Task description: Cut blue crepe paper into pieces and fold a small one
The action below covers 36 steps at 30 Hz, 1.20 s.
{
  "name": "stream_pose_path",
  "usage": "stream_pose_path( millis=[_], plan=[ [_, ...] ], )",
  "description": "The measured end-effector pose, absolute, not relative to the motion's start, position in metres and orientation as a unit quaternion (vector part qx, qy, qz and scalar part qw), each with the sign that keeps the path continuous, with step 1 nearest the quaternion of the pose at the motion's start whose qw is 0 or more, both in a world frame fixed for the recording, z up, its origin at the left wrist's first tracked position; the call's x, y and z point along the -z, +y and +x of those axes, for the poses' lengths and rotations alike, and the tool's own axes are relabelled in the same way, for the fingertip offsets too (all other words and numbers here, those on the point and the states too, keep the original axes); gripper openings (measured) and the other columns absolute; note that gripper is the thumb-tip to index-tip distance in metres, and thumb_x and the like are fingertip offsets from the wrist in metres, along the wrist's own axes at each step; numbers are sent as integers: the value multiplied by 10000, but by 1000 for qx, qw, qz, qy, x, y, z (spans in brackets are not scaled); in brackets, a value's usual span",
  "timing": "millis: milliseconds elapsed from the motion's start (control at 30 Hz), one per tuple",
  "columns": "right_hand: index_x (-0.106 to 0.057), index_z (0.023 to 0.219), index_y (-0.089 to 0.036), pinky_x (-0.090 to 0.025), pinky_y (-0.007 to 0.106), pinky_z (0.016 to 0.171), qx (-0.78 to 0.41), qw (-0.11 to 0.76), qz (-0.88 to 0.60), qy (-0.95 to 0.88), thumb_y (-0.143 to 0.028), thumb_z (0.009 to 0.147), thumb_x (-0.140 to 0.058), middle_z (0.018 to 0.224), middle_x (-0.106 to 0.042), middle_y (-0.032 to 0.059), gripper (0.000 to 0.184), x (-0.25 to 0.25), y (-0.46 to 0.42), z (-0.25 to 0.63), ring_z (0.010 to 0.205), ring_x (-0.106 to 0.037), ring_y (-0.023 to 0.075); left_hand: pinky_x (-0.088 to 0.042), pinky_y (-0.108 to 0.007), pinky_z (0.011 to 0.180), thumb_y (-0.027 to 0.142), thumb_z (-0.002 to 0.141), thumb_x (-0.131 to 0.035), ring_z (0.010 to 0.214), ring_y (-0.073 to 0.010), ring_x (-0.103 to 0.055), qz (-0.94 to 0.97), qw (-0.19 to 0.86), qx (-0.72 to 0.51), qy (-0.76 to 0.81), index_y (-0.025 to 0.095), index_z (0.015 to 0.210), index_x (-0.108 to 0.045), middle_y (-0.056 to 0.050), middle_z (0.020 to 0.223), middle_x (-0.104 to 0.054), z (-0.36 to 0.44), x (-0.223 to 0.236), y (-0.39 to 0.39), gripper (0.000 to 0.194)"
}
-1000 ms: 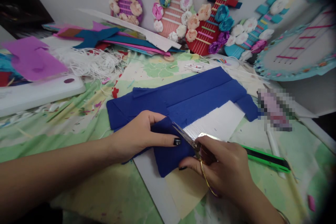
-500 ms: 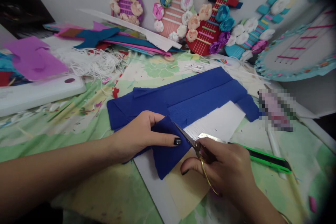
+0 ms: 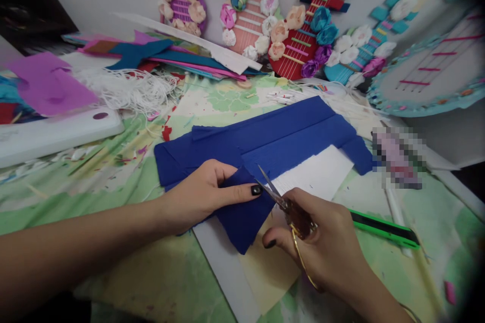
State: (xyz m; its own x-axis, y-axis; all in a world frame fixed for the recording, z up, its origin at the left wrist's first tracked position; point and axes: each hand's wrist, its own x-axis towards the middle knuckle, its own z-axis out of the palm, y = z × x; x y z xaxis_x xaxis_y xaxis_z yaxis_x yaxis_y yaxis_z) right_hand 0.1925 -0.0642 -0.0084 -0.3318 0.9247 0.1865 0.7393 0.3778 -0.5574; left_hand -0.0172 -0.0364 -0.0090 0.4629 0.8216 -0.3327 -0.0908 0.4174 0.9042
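Pinched between the thumb and fingers of my left hand [image 3: 204, 189] is a small piece of dark blue crepe paper [image 3: 244, 224]. My right hand [image 3: 333, 242] grips a pair of scissors [image 3: 278, 198] with a gold-coloured handle loop. The blades are parted at the right edge of the piece, close to my left thumb. Behind both hands lies a larger folded sheet of blue crepe paper [image 3: 273, 128]. A white card [image 3: 322, 171] and a cream sheet [image 3: 269, 277] lie beneath. Just beyond my right hand rests a green box cutter [image 3: 394, 232], partly hidden.
Several decorated paper guitars [image 3: 291, 53] lean on the wall at the back. White string [image 3: 132, 91] is heaped at the left behind a white glue gun-like flat case [image 3: 56, 131]. Coloured sheets [image 3: 151, 53] are piled beyond. A patterned green cloth [image 3: 132, 262] covers the table.
The scissors have drawn back slightly and their blades have opened wider. The lower corner of the small blue piece has shifted a little right and up.
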Motion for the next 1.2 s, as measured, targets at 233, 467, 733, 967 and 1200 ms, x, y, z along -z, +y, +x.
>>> stream_pose_path(
  millis=[233,467,733,967,1200],
  plan=[
    [-493,639,-186,-262,218,473,-197,239,-485,-818,-575,676,-728,514,-443,-58,456,11,-62,192,488,-403,90,-503,-230,638,339,689,-754,656,-151,-644,456,752,-264,397,131,768,-746,-49,733,-721,-19,9,-35,222],
    [-514,626,-176,-235,217,469,-187,239,-477,-825,-532,671,-745,497,-428,-61,427,12,-63,193,472,-382,79,-485,-220,669,343,716,-729,690,-134,-627,510,730,-229,392,147,769,-757,-42,798,-734,-22,15,-33,205],
    [-539,616,-165,-224,215,461,-183,234,-462,-835,-515,684,-739,487,-427,-58,408,11,-62,190,467,-369,79,-473,-243,693,326,764,-676,752,-167,-635,588,694,-208,360,129,788,-747,-46,808,-725,-21,11,-30,211],
    [-536,609,-159,-228,200,459,-180,250,-454,-836,-510,687,-746,486,-399,-72,417,11,-62,190,460,-341,63,-474,-235,699,308,768,-673,738,-158,-636,574,708,-203,358,140,761,-734,-34,783,-723,-20,9,-32,179],
    [-516,571,-154,-234,191,440,-165,269,-441,-840,-520,698,-739,465,-393,-76,447,13,-63,190,437,-343,49,-473,-219,696,313,780,-673,727,-148,-638,563,711,-220,359,157,770,-745,-23,773,-728,-20,9,-34,172]
  ],
)
